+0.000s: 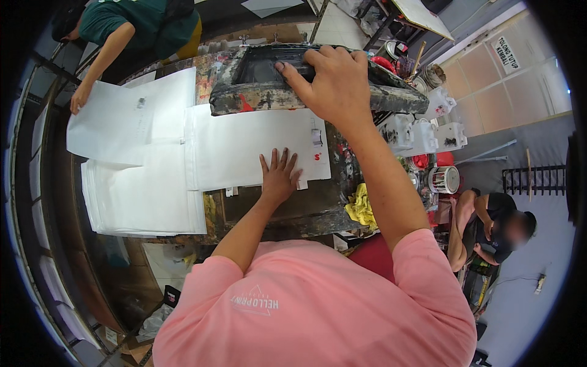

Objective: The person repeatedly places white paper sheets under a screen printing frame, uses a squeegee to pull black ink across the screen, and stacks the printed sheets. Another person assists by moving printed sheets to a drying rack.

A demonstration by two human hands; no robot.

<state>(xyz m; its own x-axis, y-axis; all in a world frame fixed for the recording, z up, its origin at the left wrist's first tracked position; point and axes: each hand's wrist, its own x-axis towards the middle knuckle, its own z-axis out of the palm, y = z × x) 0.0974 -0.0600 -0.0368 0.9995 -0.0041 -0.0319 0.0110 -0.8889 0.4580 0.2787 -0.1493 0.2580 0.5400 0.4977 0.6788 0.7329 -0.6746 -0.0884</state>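
Observation:
My left hand [280,177] lies flat with its fingers spread on a white sheet [241,147], which may be a paper bag laid flat. The sheet carries a small dark print and a red mark near its right end. Above its far edge, my right hand [336,82] grips the near side of an ink-stained screen printing frame [263,96]. That frame looks raised and tilted, its mesh dark with ink. Part of the frame's near rail is hidden under my right palm.
At the left, a co-worker's hand [79,98] holds a printed white sheet [116,122] over a stack of white sheets [143,208]. A yellow cloth [361,207] lies near the table's right end. White jugs [425,136] and a paint bucket [444,180] stand beyond; another person sits at the right.

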